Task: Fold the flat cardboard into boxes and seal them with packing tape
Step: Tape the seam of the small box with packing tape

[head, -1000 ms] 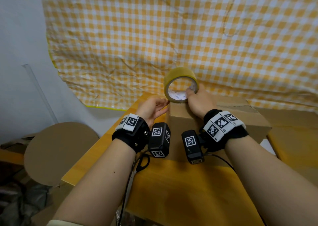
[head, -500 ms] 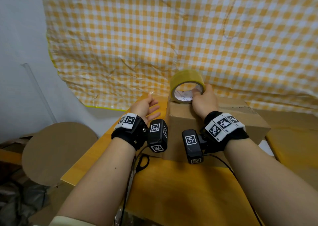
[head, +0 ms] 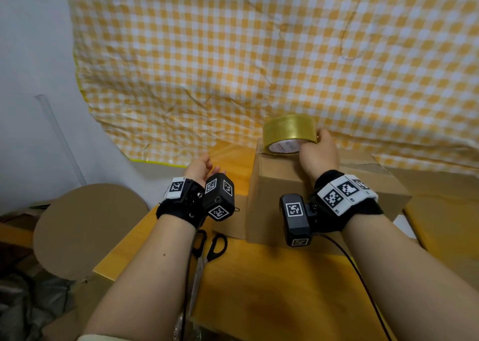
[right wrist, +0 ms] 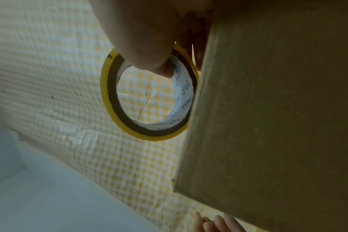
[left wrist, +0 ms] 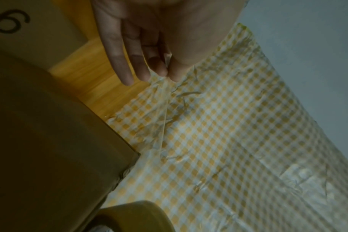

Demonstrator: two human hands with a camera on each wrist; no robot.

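Note:
A brown cardboard box [head: 280, 185] stands on the yellow wooden table [head: 285, 288]. My right hand [head: 318, 154] grips a roll of yellowish packing tape [head: 287, 128] upright on the box's far left top edge, with the thumb inside the core [right wrist: 145, 39]. The roll [right wrist: 109, 94] stands against the box wall [right wrist: 268, 125]. My left hand [head: 201, 167] hovers left of the box, apart from it. In the left wrist view its thumb and fingers [left wrist: 149, 47] pinch a thin clear strip of tape [left wrist: 163, 109] that runs towards the box corner [left wrist: 40, 141] and the roll [left wrist: 133, 215].
Black-handled scissors [head: 211, 244] lie on the table under my left wrist. A lower printed carton [head: 233, 218] sits left of the box. A round cardboard disc [head: 85, 226] stands off the table's left edge. A yellow checked cloth [head: 259, 55] hangs behind. More cardboard [head: 445, 224] lies at right.
My right hand has carried the roll rightward and laid it lower on the box top. My left hand has drawn away from the box to the left.

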